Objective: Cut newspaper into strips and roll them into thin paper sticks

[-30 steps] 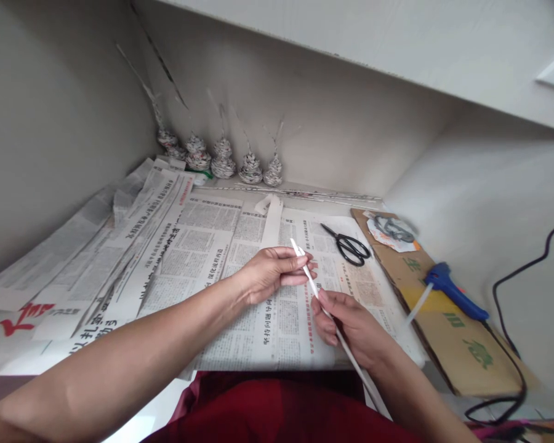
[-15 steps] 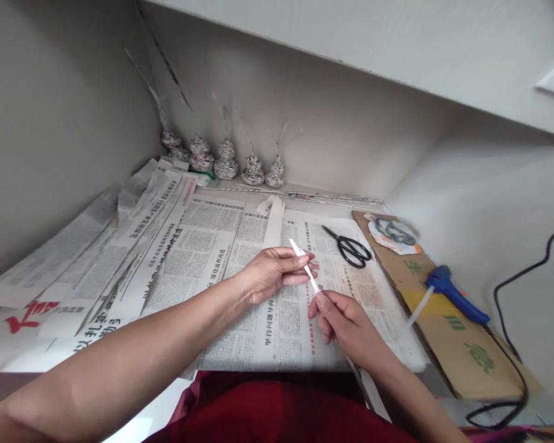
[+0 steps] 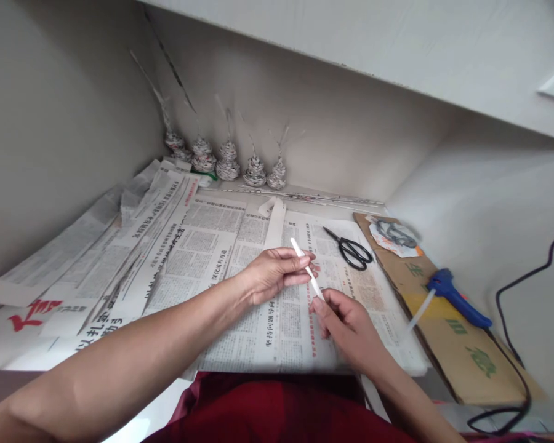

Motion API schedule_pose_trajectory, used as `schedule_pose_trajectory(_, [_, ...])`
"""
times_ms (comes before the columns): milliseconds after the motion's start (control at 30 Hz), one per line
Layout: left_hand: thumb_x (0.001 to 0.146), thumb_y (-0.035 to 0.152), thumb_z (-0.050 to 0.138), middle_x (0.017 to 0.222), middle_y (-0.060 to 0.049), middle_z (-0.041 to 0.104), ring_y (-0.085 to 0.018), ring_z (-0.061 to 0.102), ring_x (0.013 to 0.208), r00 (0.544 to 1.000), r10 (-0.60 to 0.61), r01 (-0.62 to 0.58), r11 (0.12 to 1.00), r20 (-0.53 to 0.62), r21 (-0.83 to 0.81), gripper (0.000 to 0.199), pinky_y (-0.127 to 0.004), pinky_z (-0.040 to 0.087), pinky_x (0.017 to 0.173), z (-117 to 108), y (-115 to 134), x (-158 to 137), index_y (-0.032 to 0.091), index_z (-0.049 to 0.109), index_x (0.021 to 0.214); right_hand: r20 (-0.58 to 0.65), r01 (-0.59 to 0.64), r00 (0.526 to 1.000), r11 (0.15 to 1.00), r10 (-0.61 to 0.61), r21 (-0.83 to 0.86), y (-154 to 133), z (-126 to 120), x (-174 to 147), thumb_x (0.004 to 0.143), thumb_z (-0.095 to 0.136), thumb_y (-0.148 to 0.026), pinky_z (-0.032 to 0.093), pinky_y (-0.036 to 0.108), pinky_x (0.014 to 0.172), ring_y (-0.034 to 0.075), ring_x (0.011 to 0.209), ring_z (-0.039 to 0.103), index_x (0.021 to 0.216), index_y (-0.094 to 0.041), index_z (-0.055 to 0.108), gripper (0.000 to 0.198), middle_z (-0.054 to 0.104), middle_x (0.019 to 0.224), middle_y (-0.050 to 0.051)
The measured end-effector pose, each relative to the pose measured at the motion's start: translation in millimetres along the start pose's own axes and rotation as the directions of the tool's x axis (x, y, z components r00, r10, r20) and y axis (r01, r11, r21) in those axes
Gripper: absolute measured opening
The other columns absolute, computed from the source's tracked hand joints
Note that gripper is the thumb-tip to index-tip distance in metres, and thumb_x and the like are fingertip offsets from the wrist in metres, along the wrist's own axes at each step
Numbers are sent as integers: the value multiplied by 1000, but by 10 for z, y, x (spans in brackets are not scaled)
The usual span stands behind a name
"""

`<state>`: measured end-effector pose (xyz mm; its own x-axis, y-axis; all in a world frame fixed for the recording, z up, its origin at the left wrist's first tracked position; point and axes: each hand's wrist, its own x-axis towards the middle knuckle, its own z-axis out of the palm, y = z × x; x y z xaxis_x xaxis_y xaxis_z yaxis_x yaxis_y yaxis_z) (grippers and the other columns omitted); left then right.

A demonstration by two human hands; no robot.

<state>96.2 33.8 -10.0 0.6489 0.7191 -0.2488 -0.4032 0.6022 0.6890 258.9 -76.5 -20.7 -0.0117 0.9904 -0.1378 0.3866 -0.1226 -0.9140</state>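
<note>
A thin white rolled paper tube (image 3: 314, 285) slants between my two hands, above the newspaper sheet (image 3: 203, 258). My left hand (image 3: 281, 269) pinches its upper part between thumb and fingers, with the tip sticking out past them. Lower down, the thumb and fingers of my right hand (image 3: 344, 320) close on the other end. A paper strip (image 3: 275, 224) lies on the newspaper just beyond my left hand. To the right of the hands rest black-handled scissors (image 3: 351, 251), their blades pointing away to the left.
Several woven paper gourd shapes (image 3: 228, 161) stand along the back wall, with thin paper rods (image 3: 305, 198) before them. Newspaper strips (image 3: 96, 240) are heaped at left. A blue glue gun (image 3: 459, 298) with a black cord lies on flattened cardboard (image 3: 471, 375) at right.
The paper at the tube's upper tip has gone from a pointed, loose flap to a rounder, tighter end. My right hand has turned slightly around the lower end; the left hand stays nearly in place.
</note>
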Motion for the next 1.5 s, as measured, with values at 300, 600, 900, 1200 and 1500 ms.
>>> schedule_pose_trajectory(300, [80, 9, 68, 80, -8, 71, -13, 70, 76, 1000, -4, 4, 1000, -1, 11, 4, -20, 58, 70, -37, -37, 16, 7, 70, 82, 18, 7, 1000, 1000, -7, -2, 35, 30, -13, 96, 38, -48, 38, 25, 55, 11, 51, 45, 82, -20, 58, 37, 46, 53, -5])
schedule_pose_trajectory(600, [79, 25, 72, 101, -11, 68, -15, 67, 88, 981, -68, 42, 988, 180, 148, 34, -26, 56, 78, -82, -70, 1, 13, 68, 111, 141, -145, 985, 914, 98, 379, 25, 42, 62, 94, 43, -51, 31, 23, 45, 9, 42, 43, 77, -18, 57, 39, 42, 48, -6])
schedule_pose_trajectory(900, [72, 24, 77, 71, -5, 65, -8, 61, 63, 986, 102, -86, 989, -132, 121, 22, -15, 52, 56, -69, -21, 63, 8, 73, 86, -119, 33, 991, 983, -56, -183, 33, 70, 28, 94, 44, -46, 35, 25, 54, 12, 52, 44, 81, -20, 61, 34, 45, 53, -5])
schedule_pose_trajectory(1200, [76, 27, 74, 81, -8, 68, -9, 62, 68, 991, 103, -90, 986, -87, 141, 23, -17, 54, 60, -71, -36, 52, 9, 73, 90, 18, -57, 998, 997, 56, 57, 8, 93, 78, 93, 43, -49, 37, 25, 48, 12, 47, 47, 85, -19, 62, 36, 49, 52, -4])
schedule_pose_trajectory(1500, [82, 29, 68, 86, -9, 69, -9, 64, 71, 998, 50, -54, 993, 34, 109, 21, -15, 53, 57, -54, -13, 5, 10, 71, 90, 187, -183, 976, 878, 110, 442, -20, 121, 149, 91, 48, -51, 27, 22, 39, 8, 38, 43, 81, -17, 61, 37, 44, 47, -7])
